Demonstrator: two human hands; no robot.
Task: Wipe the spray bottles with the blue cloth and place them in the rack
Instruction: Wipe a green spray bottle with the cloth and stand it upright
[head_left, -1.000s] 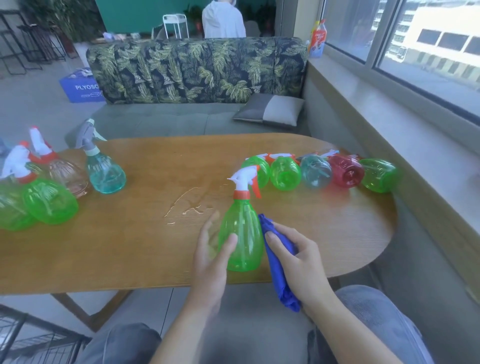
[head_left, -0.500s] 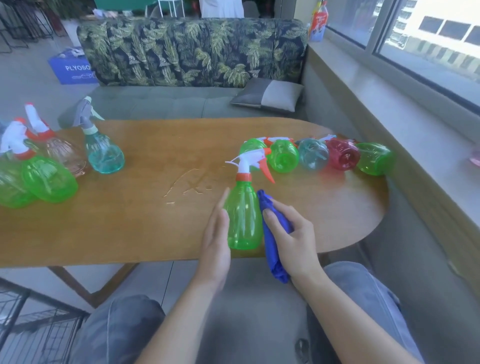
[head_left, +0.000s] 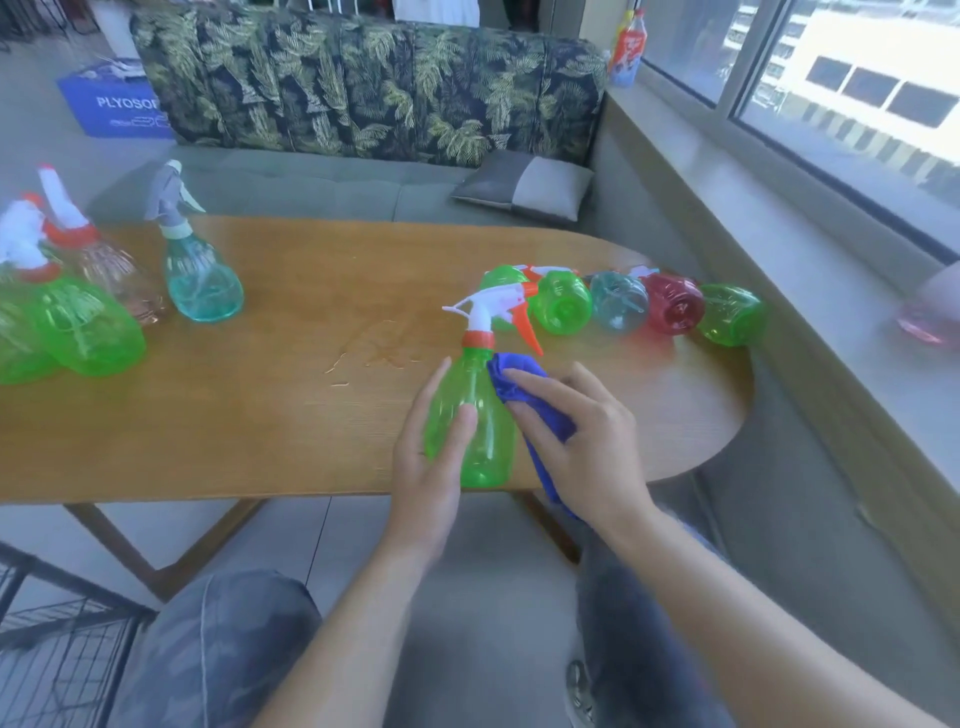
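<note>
Green and see-through, the spray bottle (head_left: 470, 415) being wiped stands upright at the near edge of the wooden table (head_left: 260, 405), its white and orange trigger head pointing left. The left hand (head_left: 431, 457) steadies it from the left, fingers straight and close together along the wall and the thumb laid across the front. The right hand (head_left: 582, 441) presses the blue cloth (head_left: 519, 395) against the bottle's right shoulder, fingers curled over the bunched fabric, whose tail hangs below the palm past the table edge.

Behind the bottle a row of spray bottles (head_left: 623, 306) lies on its side toward the table's right end: two green, one teal, one red, one green, touching one another. The standing bottle's trigger head partly covers the leftmost of them. At the far left stands another group (head_left: 78, 312): green bottles, a pinkish clear one and a teal one with a grey trigger. A thin smear of water (head_left: 374, 353) glints on the wood just left of the held bottle. A leaf-patterned sofa (head_left: 363, 88) with a grey cushion (head_left: 524, 187) runs behind the table, and a window sill (head_left: 779, 249) runs along the right. A black wire rack (head_left: 57, 654) shows at the lower left, near the person's knee.

Compared with half a second ago, the cloth has climbed from the bottle's middle to its shoulder, and the left thumb now crosses the front of the bottle. The bottle stands on the same spot.
</note>
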